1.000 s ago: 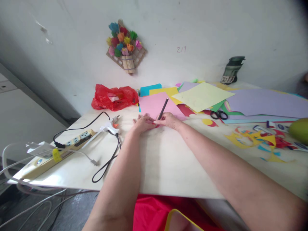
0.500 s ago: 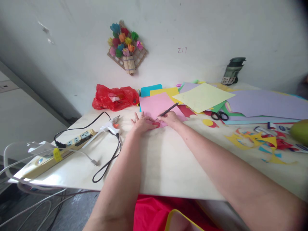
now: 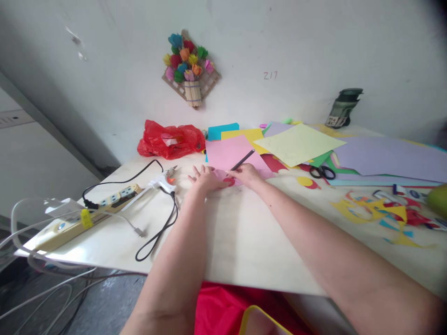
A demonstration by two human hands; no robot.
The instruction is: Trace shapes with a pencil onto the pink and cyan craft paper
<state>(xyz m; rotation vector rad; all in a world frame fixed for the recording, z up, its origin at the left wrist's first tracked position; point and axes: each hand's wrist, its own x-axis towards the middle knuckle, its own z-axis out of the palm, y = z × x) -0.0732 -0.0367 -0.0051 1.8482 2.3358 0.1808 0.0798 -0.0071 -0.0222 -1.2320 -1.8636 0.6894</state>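
Observation:
My right hand [image 3: 247, 174] is closed around a dark pencil [image 3: 242, 159], its tip down on the near edge of a pink paper sheet [image 3: 226, 153]. My left hand [image 3: 205, 178] lies flat with fingers spread, pressing down a small red paper shape [image 3: 229, 181] on that pink sheet. Both hands meet at the middle of the pale table [image 3: 237, 237]. The lower part of the red shape is hidden under my fingers.
Coloured paper sheets [image 3: 300, 142] and black scissors [image 3: 321, 172] lie to the right, with paper scraps [image 3: 377, 211] nearer the edge. A red plastic bag [image 3: 171, 138], a glue gun [image 3: 161, 184] and a power strip [image 3: 87, 214] with cables sit at the left.
The pencil has tilted from steep to lying low and rightward as my right hand shifted a little along the red shape. My left hand's fingers have spread. The view has drifted slightly.

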